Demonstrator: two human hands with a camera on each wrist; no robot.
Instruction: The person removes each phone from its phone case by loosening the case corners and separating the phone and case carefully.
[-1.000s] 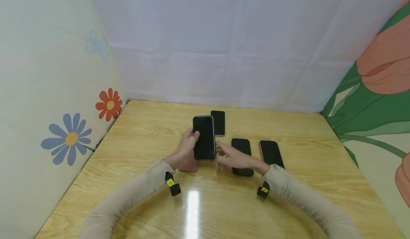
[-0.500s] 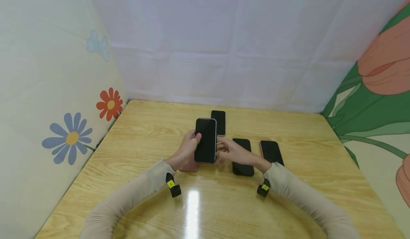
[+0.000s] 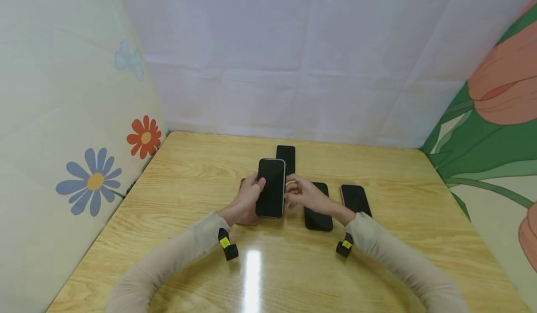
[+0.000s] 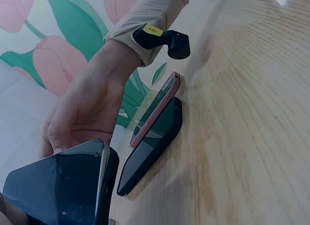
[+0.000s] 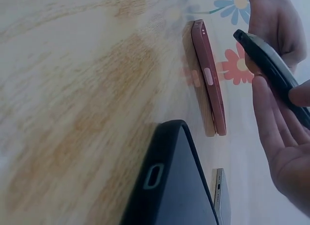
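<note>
Behind your work hangs a white backdrop (image 3: 251,47), and in front of it stretches the wood-grain counter (image 3: 201,163), with a flower-printed left panel (image 3: 58,107) and right panel (image 3: 495,145) rising at its sides. Your beige sleeves (image 3: 168,252) come in from the near edge over the counter. Your left hand (image 3: 247,194) grips the left side of the dark-screened held phone (image 3: 270,189), its thumb over the front; the phone is raised above the counter, tilted, between your two hands. Your right hand (image 3: 308,195) pinches the phone's right edge, thumb against the side and fingers bent to the underside. Around it lie four more phones: a black phone (image 3: 319,217) partly under your right hand, a pink-edged phone (image 3: 355,200) just to its right, a far phone (image 3: 286,156) partly covered by the one you hold, and a pink phone (image 3: 250,219) mostly hidden beneath your left hand. Smaller again, a black wrist device (image 3: 230,251) with a yellow label sits at your left cuff, matched by another at your right.
</note>
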